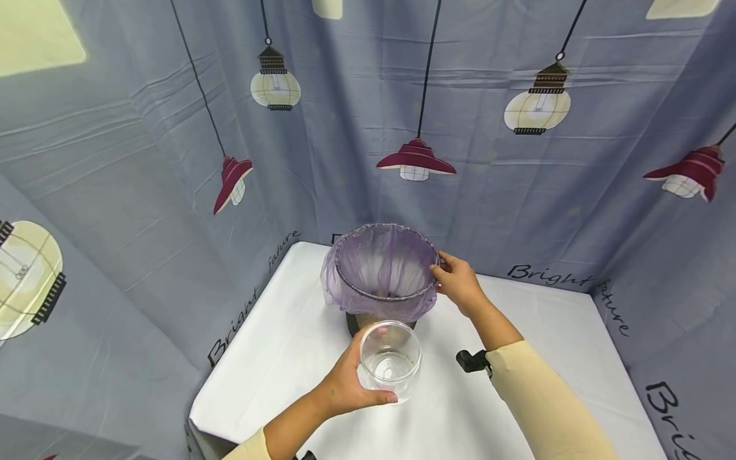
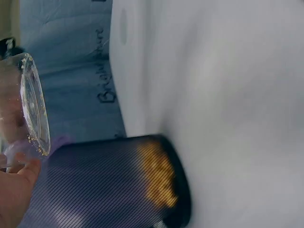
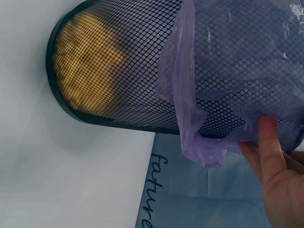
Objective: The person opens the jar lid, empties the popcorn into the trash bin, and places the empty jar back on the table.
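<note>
My left hand (image 1: 345, 382) grips a clear round glass jar (image 1: 391, 352), its mouth tilted toward the head camera, in front of the bin. Small yellowish crumbs cling to the jar (image 2: 35, 104) in the left wrist view. Behind it stands a dark mesh wastebasket (image 3: 147, 57) lined with a thin purple trash bag (image 1: 385, 255), which folds down over the rim. My right hand (image 1: 460, 281) pinches the rim at the right side, thumb on the inside and fingers outside. A yellow-brown mass (image 3: 88, 64) shows through the mesh at the basket's bottom.
The basket stands near the back edge of a white-covered table (image 1: 517, 383). Grey-blue curtains (image 1: 345, 191) printed with lamps and lettering hang close behind and on both sides. A small black device (image 1: 471, 361) is at my right sleeve.
</note>
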`<state>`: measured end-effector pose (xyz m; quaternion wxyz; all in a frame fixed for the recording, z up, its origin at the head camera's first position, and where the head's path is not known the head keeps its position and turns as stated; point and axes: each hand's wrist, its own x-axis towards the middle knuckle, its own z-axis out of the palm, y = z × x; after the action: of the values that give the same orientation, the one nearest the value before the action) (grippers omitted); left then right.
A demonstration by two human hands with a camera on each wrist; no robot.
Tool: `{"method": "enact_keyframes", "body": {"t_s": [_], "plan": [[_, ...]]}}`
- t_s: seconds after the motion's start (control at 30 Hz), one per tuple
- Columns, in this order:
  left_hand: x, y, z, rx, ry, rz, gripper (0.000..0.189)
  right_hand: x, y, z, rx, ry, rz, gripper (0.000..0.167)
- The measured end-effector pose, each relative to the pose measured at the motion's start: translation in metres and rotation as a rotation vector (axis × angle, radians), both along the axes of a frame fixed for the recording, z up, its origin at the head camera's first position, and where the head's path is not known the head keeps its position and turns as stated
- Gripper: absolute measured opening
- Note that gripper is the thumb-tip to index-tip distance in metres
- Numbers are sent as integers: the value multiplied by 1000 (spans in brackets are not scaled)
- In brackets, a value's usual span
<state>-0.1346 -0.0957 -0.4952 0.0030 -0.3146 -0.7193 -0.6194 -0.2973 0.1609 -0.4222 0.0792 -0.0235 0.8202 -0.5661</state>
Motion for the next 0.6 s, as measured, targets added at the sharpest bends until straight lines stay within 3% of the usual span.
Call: {"method": "enact_keyframes", "body": {"t_s": [0.17,0.4,0.6], "plan": [[8,17,-23,-64,-110,-24,110,-1,1,0,-10,8,2,63],[16,40,-57,-155,-141,-16,113,0,1,3,-19,-9,5,63],[19,60,-89,-159,-129,-31,113,2,0,2,-24,-9,7,63]]}}
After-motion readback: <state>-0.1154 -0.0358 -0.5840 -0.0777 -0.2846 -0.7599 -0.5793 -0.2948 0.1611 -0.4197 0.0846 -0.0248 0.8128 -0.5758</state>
